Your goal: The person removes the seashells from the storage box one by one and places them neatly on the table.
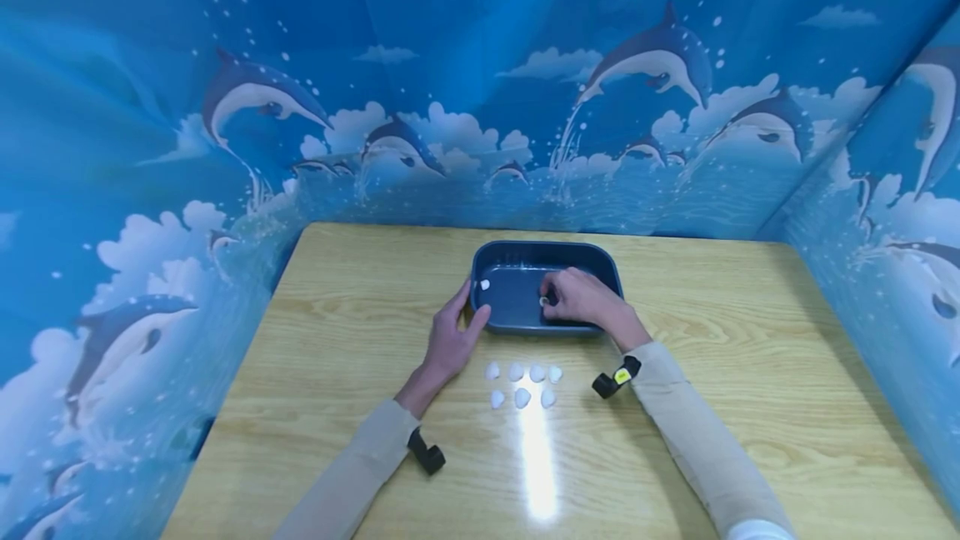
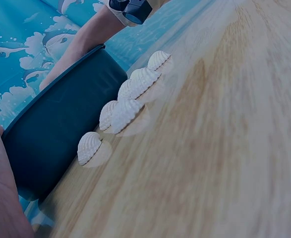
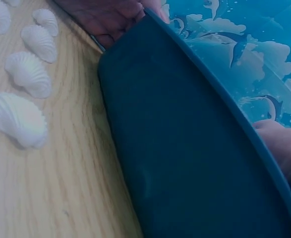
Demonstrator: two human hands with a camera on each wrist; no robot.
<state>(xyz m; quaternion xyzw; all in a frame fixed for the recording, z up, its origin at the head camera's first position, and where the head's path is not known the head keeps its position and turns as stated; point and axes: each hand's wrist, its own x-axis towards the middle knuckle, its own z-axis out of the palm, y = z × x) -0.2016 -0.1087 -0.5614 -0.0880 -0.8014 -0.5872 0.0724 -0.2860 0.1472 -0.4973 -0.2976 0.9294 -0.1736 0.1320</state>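
Observation:
A dark blue rectangular tub (image 1: 517, 328) stands on the table. My left hand (image 1: 450, 342) holds its near left corner, thumb at the front rim and fingers along the left side. Inside the tub, my right hand (image 1: 581, 297) pinches a small whitish seashell (image 1: 544, 301) between thumb and fingers, mostly hidden by them. Another small white piece (image 1: 484, 284) lies in the tub near the left wall. In front of the tub, several white ribbed seashells (image 1: 522, 397) lie in two rows; the left wrist view shows their ridges on the shells (image 2: 126, 115) beside the tub wall.
The wooden table (image 1: 360, 298) reaches back to a blue curtain (image 1: 465, 40) printed with dolphins, which also hangs along both sides. A bright glare streak (image 1: 536, 465) lies on the wood below the shells. Black cameras sit at both wrists.

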